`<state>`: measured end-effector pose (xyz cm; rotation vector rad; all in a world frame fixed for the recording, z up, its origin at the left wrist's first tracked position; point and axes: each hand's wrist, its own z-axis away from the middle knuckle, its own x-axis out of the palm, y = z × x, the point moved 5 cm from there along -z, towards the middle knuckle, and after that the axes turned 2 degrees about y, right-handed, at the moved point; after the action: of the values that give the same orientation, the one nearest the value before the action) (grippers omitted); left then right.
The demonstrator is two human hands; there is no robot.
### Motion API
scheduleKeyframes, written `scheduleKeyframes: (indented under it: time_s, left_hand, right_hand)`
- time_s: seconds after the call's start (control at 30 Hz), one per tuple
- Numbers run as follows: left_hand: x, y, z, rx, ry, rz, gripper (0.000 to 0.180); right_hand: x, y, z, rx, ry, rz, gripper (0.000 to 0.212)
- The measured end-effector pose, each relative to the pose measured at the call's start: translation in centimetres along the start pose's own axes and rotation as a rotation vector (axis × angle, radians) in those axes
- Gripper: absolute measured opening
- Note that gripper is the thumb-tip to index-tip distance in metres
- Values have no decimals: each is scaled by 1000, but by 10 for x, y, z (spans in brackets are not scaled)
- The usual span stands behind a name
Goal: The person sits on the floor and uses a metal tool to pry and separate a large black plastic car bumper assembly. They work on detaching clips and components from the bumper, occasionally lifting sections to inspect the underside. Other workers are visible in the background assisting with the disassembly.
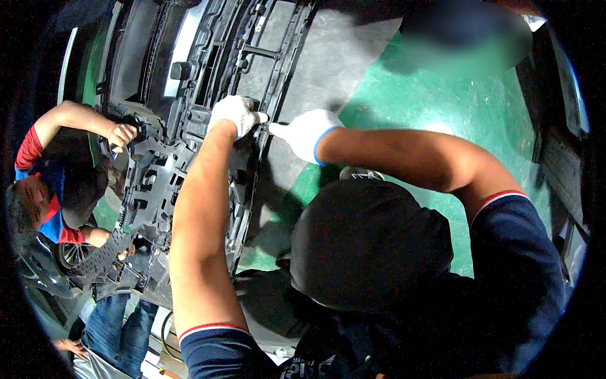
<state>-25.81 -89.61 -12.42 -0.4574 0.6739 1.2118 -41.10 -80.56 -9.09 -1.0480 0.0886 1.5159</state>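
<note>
The dark plastic bumper frame [189,126] is lying across the picture's upper middle, above the green floor [442,107]. The gloved left hand [235,114] is curling its fingers closed on a frame rib. The gloved right hand [306,131] is pressing beside it, fingers partly closed; its hold cannot be told. A co-worker's bare hand [121,134] is gripping the frame's left end.

— Where can I pass?
— Right of my right hand [307,132] I see bare green floor [435,104], open. Left of my left hand [235,114] the ribbed black panel [189,136] crowds in.
— Farther left?
— A co-worker's hand [121,134] grips the panel's far edge, blocking that side.
</note>
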Motion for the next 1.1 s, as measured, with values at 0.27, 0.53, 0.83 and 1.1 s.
scheduleKeyframes:
  time_s: [0.27, 0.53, 0.83, 1.1]
  left_hand:
    - [12, -11, -10, -26, -10, 26, 58]
    - [7, -7, -4, 9, -4, 48, 60]
    - [5, -5, -2, -10, 34, 75, 56]
    - [6, -5, -5, -3, 36, 68, 54]
  right_hand:
    - [39, 12, -10, -45, 96, -143, 50]
    - [64, 36, -24, -213, 251, -199, 53]
    - [47, 53, -19, -392, 255, -347, 53]
    - [25, 24, -11, -160, 47, -130, 44]
